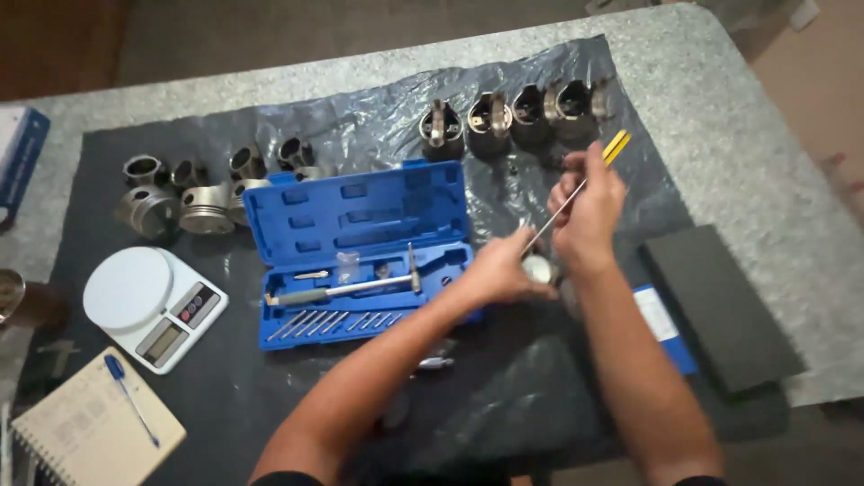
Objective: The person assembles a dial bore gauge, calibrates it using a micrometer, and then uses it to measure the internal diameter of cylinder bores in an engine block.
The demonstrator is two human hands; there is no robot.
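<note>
your right hand [589, 211] pinches a thin metal rod [551, 219] upright-tilted; your left hand [499, 270] grips a small round dial [540, 268] at its lower end, right of the blue case [360, 202]. keep the rod straight, thread gently, and steady the dial over the black mat [270, 396].

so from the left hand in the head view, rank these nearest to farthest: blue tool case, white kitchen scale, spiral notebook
From the left hand:
1. blue tool case, right beside it, on its left
2. white kitchen scale, farther left
3. spiral notebook, far lower left corner
</note>
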